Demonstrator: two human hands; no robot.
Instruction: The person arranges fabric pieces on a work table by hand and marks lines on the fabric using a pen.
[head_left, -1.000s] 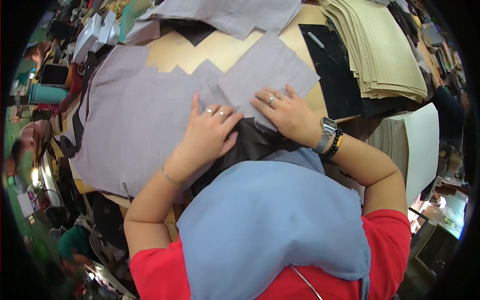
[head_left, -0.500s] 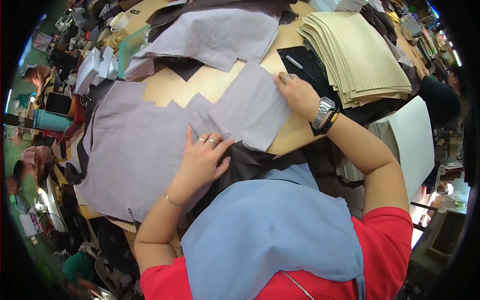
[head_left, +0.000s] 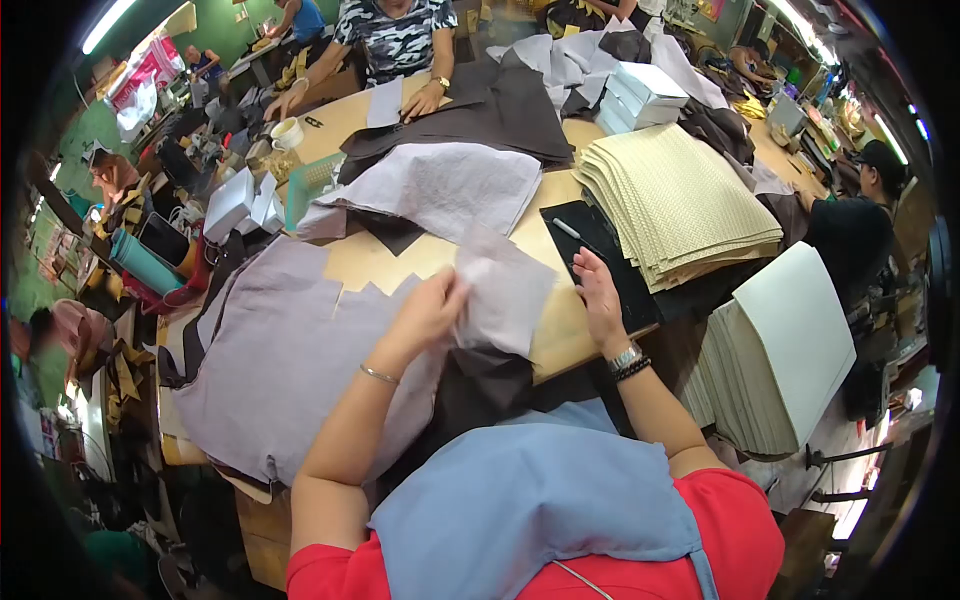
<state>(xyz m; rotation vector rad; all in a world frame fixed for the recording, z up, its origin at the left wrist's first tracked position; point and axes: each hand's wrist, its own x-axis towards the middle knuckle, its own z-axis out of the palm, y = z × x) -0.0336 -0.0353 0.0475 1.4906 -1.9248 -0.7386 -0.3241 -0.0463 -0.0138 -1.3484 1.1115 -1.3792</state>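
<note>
Your left hand (head_left: 428, 312) pinches the small grey piece (head_left: 510, 305) at its left side, apparently lifted and blurred above the tabletop (head_left: 565, 345), while your right hand (head_left: 600, 300) is apart from it, fingers extended, gripping nothing visible. Pinch lightly and support the loose side with your free hand, so the thin material doesn't fold. Bare wood shows between the piece and the black sheet (head_left: 632, 305); mind the near edge and the cream stack (head_left: 680, 200) beyond.

Small grey fabric piece (head_left: 507, 300), thin, four-sided, blurred, pinched at its left edge, beside a large grey sheet (head_left: 285, 355)
</note>
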